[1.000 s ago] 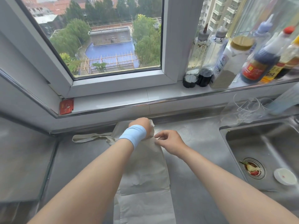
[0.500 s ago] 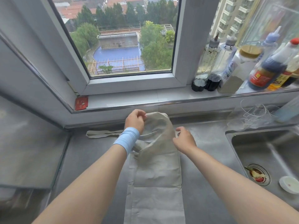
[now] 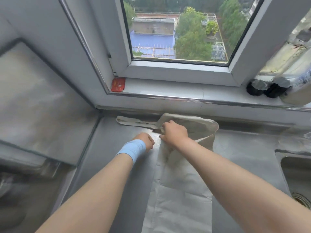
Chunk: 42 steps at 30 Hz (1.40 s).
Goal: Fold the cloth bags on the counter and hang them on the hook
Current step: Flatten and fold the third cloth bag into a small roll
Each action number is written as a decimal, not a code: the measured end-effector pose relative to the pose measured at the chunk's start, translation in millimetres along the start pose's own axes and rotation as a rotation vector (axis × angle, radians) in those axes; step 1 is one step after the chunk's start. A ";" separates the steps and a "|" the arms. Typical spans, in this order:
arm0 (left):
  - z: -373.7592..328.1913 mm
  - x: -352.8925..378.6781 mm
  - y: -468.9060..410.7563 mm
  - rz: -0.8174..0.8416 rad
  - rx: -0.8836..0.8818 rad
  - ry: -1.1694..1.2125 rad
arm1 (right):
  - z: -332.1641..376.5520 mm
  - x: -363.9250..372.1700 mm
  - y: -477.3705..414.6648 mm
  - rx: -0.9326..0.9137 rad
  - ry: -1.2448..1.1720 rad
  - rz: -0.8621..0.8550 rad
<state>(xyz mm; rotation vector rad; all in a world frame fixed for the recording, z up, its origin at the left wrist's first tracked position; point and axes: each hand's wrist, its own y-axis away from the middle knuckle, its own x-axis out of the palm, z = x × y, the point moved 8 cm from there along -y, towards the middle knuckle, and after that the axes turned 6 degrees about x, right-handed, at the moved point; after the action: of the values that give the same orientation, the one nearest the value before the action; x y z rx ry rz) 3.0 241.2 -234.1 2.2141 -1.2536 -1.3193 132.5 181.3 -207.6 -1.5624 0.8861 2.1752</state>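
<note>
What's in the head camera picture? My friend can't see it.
A person's right hand grips the top of a beige cloth bag on a grey steel counter under a window. The left hand, curled, sits beside it.

The steel counter [image 3: 117, 165] bears a pale cloth bag [image 3: 178, 199], its strap [image 3: 131, 122] trailing left.
</note>
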 end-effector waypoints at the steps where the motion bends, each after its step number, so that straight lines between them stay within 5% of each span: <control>1: 3.2 0.9 -2.9 0.006 0.005 -0.021 | 1.5 0.3 -5.7 0.010 0.029 -0.005; 6: -6.4 3.6 -9.7 -0.025 0.076 -0.061 | -20.7 -7.5 -11.9 0.107 -0.387 -0.020; 11: -19.4 14.2 -19.9 -0.024 0.140 0.161 | -36.9 -20.9 -4.6 0.097 -0.863 0.031; 15: -24.5 12.1 -7.7 0.030 0.113 0.347 | -65.4 -44.2 1.6 0.247 -0.736 -0.173; 20: -30.0 7.0 17.8 0.144 0.129 0.386 | -54.4 -58.2 11.8 0.262 -0.417 -0.171; 23: -31.8 6.3 29.8 0.174 0.188 0.338 | 3.3 -89.3 28.3 -0.192 -0.181 -0.403; 26: -31.7 0.5 40.9 0.138 0.254 0.265 | 60.6 -87.4 42.6 -0.550 0.153 -0.298; 29: -29.6 -6.4 50.4 0.095 0.306 0.223 | 65.6 -73.7 28.3 -0.340 0.317 -0.187; 34: -16.3 -10.1 59.3 0.085 0.320 0.159 | 45.4 -69.7 10.1 0.014 -0.010 0.016; 39: 12.2 2.0 69.6 0.267 0.225 -0.099 | 19.8 -114.9 -5.4 0.219 -0.433 -0.259; 42: 25.0 2.2 69.0 0.276 0.175 0.031 | 8.4 -133.8 -12.7 0.270 -0.580 -0.366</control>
<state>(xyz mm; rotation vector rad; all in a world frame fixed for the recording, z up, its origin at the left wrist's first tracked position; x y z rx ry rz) -54.1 203.7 -207.3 2.0667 -1.6491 -1.1033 180.7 209.2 -85.0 -0.8149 0.6109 1.9718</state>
